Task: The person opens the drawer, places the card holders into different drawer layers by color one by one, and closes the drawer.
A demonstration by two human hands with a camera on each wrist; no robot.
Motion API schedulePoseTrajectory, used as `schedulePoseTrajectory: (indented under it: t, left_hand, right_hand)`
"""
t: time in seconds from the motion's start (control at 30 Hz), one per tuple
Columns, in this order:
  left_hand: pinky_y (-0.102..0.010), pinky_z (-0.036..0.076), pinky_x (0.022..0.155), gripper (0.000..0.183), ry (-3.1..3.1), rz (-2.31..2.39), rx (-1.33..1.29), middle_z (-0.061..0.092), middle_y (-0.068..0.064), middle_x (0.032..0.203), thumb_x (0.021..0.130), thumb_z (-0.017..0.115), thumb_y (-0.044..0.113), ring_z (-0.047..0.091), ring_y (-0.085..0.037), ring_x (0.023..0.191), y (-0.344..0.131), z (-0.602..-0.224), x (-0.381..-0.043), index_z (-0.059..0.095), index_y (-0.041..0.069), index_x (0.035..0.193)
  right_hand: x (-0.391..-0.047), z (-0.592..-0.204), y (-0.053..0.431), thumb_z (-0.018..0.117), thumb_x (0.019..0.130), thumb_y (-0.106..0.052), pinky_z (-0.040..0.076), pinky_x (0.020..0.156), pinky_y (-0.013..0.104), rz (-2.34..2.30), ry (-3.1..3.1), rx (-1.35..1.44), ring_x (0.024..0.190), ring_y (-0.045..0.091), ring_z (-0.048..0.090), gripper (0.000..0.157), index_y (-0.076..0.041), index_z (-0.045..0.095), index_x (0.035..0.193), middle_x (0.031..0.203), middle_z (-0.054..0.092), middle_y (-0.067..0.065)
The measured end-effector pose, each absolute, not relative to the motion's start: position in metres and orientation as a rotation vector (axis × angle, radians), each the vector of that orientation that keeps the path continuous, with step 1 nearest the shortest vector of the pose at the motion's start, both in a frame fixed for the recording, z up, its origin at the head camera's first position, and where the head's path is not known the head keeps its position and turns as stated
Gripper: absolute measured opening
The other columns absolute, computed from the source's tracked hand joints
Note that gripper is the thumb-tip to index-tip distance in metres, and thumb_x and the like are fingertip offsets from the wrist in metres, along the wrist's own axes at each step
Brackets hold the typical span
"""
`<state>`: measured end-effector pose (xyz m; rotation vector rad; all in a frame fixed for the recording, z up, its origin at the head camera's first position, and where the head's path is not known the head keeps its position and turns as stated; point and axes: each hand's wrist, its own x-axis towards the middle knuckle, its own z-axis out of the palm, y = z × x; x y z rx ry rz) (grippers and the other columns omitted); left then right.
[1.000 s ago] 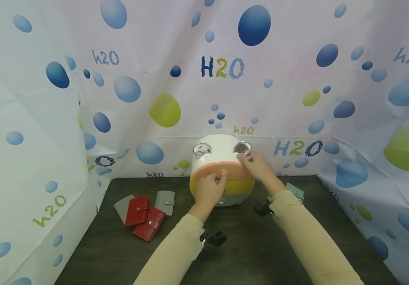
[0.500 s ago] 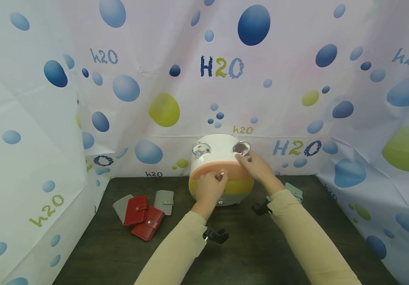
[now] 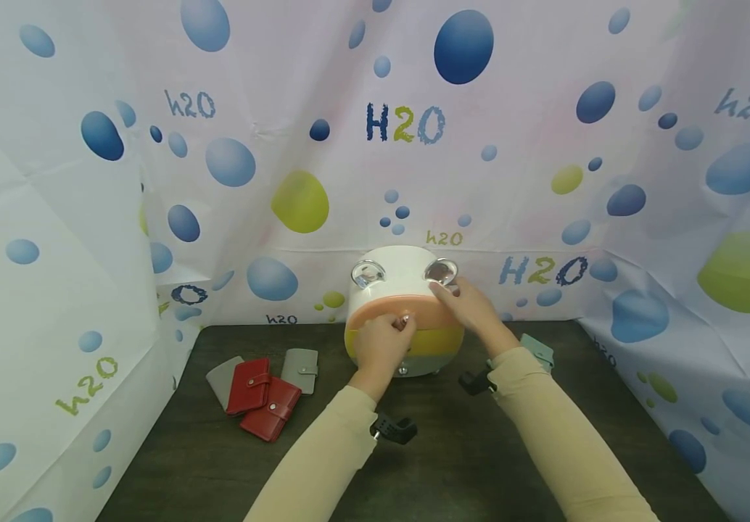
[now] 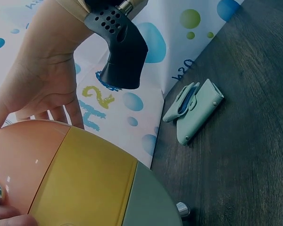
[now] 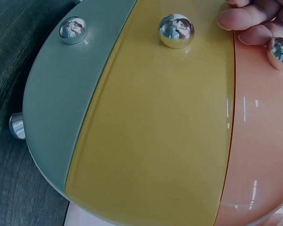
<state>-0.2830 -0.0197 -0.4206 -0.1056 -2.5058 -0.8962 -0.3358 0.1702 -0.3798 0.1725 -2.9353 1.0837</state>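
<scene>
A round white drawer box [image 3: 400, 268] with chrome ring handles on top stands at the table's back middle. Its front has an orange drawer [image 5: 259, 136] on top, a yellow drawer [image 5: 151, 117] below it and a grey-green drawer [image 5: 54, 80] at the bottom, each flush with the front. Thumb and fingers of my left hand [image 3: 378, 348] pinch the chrome knob [image 5: 277, 51] of the orange drawer. My right hand [image 3: 473, 312] rests on the box's upper right side, thumb by the front edge under the right ring; its fingers reach straight behind the rim in the left wrist view.
Left of the box lie two overlapping red snap wallets [image 3: 249, 388] and two grey ones, one grey wallet [image 3: 301, 371] nearer the box. Mint-green wallets [image 4: 198, 113] lie to the right, partly behind the right forearm. A patterned curtain [image 3: 349, 181] closes off the back and sides.
The left wrist has shifted slightly to the right, and more of the knob shows between the fingers. The right hand keeps its place on the box.
</scene>
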Motion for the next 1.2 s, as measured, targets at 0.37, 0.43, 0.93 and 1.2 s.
schedulePoseTrajectory:
  t: [0.37, 0.43, 0.93, 1.2]
  left_hand:
    - [-0.029, 0.031, 0.039, 0.050, -2.512, -0.861, -0.109, 0.051, 0.014, 0.045, 0.092, 0.059, 0.048, 0.045, -0.005, 0.040, -0.021, -0.419, -0.282, 0.049, 0.022, 0.050]
    - [-0.029, 0.031, 0.039, 0.050, -2.515, -0.857, -0.114, 0.050, 0.014, 0.045, 0.092, 0.059, 0.047, 0.044, -0.006, 0.040, -0.021, -0.419, -0.281, 0.048, 0.022, 0.050]
    - [-0.028, 0.026, 0.039, 0.052, -2.461, -0.849, -0.166, 0.040, 0.010, 0.043, 0.092, 0.060, 0.045, 0.039, -0.009, 0.039, -0.024, -0.421, -0.275, 0.042, 0.021, 0.049]
    - [-0.029, 0.025, 0.039, 0.052, -2.466, -0.823, -0.162, 0.035, 0.010, 0.044, 0.092, 0.060, 0.047, 0.036, -0.010, 0.039, -0.025, -0.421, -0.270, 0.040, 0.022, 0.050]
  right_hand:
    - [-0.334, -0.377, 0.171, 0.037, 0.093, -0.076, 0.037, 0.108, 0.060, 1.142, -2.938, 0.181, 0.132, 0.047, 0.045, 0.101, 0.003, 0.027, 0.154, 0.144, 0.047, 0.031]
    - [-0.335, -0.377, 0.172, 0.039, 0.093, -0.076, 0.037, 0.108, 0.061, 1.168, -2.933, 0.188, 0.132, 0.047, 0.045, 0.100, 0.002, 0.029, 0.154, 0.144, 0.047, 0.030]
    - [-0.337, -0.376, 0.181, 0.045, 0.092, -0.074, 0.034, 0.109, 0.062, 1.343, -2.955, 0.269, 0.137, 0.048, 0.039, 0.100, 0.001, 0.025, 0.155, 0.148, 0.042, 0.029]
    - [-0.337, -0.378, 0.182, 0.046, 0.090, -0.077, 0.035, 0.109, 0.061, 1.360, -2.947, 0.256, 0.136, 0.047, 0.041, 0.102, -0.001, 0.027, 0.155, 0.147, 0.044, 0.028]
